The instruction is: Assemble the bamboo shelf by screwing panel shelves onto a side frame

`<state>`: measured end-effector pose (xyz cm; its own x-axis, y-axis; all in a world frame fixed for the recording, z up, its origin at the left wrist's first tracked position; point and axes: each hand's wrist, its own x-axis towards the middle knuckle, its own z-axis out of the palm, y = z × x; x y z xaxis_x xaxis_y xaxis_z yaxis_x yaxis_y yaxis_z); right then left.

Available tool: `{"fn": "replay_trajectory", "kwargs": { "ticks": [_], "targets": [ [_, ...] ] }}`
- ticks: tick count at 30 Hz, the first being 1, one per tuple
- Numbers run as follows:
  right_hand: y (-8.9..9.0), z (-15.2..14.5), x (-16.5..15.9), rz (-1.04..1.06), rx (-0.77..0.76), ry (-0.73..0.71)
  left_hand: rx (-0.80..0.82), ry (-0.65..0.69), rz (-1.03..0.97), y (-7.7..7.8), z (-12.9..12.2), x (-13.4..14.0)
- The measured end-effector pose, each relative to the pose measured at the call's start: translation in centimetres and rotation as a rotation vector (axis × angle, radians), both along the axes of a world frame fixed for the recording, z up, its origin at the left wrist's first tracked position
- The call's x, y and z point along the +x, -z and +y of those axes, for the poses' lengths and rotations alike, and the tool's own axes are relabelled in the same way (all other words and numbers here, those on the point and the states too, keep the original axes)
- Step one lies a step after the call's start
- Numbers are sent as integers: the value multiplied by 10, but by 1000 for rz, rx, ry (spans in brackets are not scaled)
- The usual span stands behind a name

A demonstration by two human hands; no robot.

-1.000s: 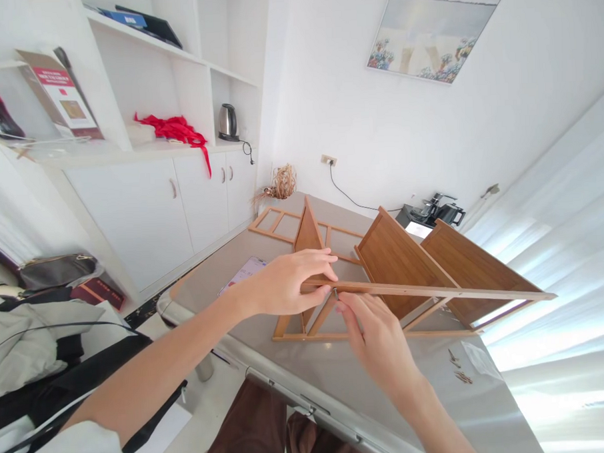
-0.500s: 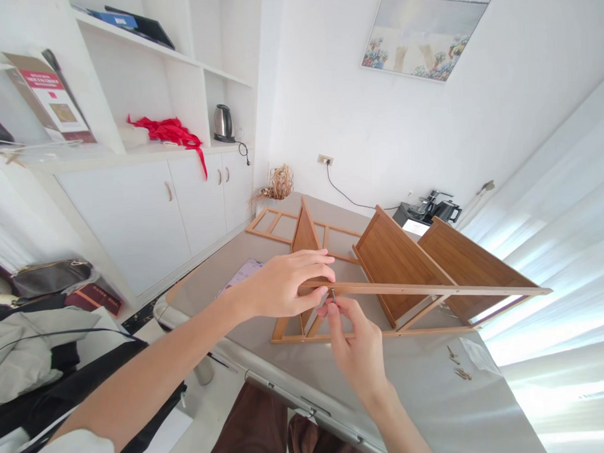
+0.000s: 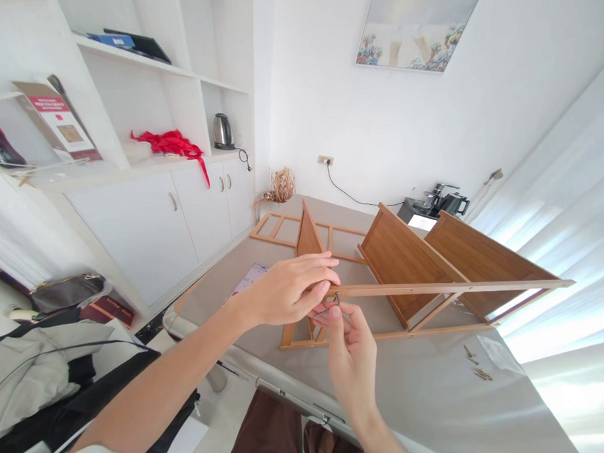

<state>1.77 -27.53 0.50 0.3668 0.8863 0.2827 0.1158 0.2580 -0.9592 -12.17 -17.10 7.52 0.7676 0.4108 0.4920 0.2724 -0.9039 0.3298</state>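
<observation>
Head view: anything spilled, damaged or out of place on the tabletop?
No spill or obvious damage shows. One untidy spot: near the right end of the wooden shelf unit, fasteners lie loose on the table, not in the plastic bag beside them.

Right hand (image 3: 355,348): rolled over beneath the upper wooden rail (image 3: 409,289). At 1.0 s ago its back faced up and its fingertips came in from the right just under the rail; by 0.5 s ago it had partly turned. Now the thumb is foremost, curled fingers beside it, and the forearm runs more directly below the rail, less out to the right. Hex key (image 3: 338,298): grip has dropped a little lower under the rail, baring more metal. Left hand (image 3: 292,290): thumb closer to the index finger, covering a stretch of rail that showed between them earlier.
</observation>
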Motion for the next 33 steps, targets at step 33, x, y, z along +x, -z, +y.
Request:
{"fn": "replay_trajectory", "kwargs": {
  "ticks": [33],
  "targets": [
    [16,1,-3,-164,325,227,-161,-34,0,-2,-5,-2]
  ]
}}
